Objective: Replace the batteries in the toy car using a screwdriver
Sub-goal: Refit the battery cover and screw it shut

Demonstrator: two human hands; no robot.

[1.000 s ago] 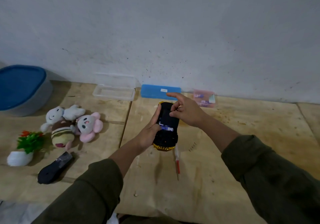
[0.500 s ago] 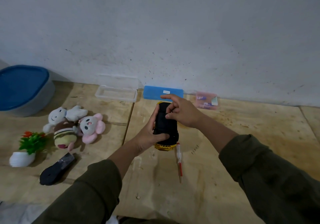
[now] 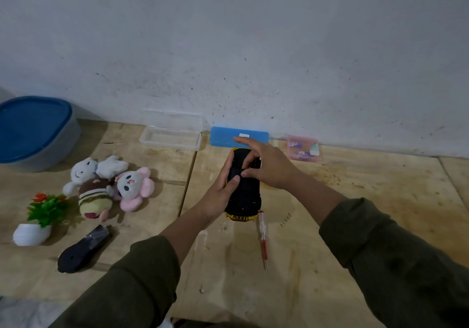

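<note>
The toy car [image 3: 245, 195] lies upside down on the wooden floor, its black underside up and a yellow body edge showing at the near end. My left hand [image 3: 220, 193] grips its left side, thumb on the underside. My right hand [image 3: 266, 167] presses fingertips on the far half of the underside, index finger raised. No battery shows on the black underside. A red-handled screwdriver [image 3: 263, 238] lies on the floor just right of the car's near end, touched by neither hand.
Against the wall stand a clear plastic box [image 3: 170, 138], a blue case [image 3: 238, 136] and a small pink box [image 3: 303, 148]. Left of the car lie three plush toys [image 3: 109, 188], a potted fake plant [image 3: 38, 219], a black object [image 3: 83, 249] and a blue-lidded container [image 3: 33, 129].
A blue patch visible in the car's underside a second ago is now covered in black. My right fingers moved down onto the underside. The car stays in my left hand.
</note>
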